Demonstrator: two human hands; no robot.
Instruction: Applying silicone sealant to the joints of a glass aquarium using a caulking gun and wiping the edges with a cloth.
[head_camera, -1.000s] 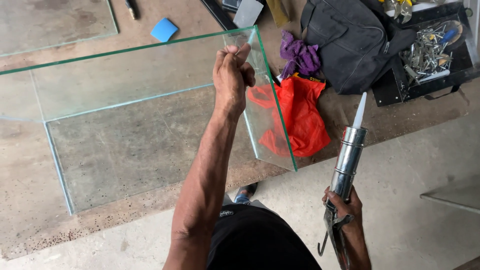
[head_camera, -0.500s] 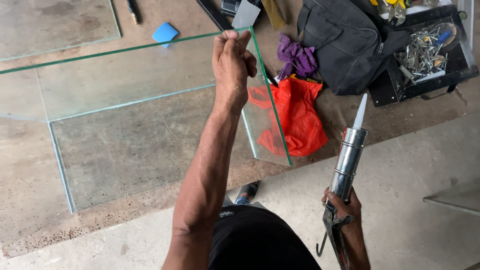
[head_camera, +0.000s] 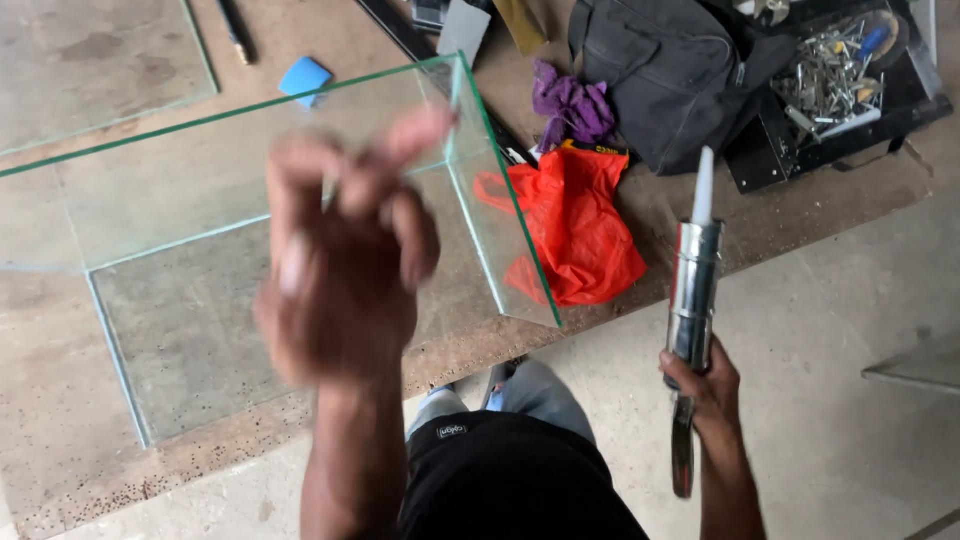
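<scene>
Right hand (head_camera: 700, 385): I see fingers wrapped tight around the caulking gun (head_camera: 692, 290), nozzle pointing up.
Left hand (head_camera: 345, 265): blurred, fingers loosely curled, holding nothing, raised before the glass tank (head_camera: 500, 215).

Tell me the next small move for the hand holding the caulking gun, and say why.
Probably bring the caulking gun across to the glass tank. The right hand holds it upright, nozzle in the air and well clear of the glass, while the blurred left hand hangs raised above the tank.
</scene>
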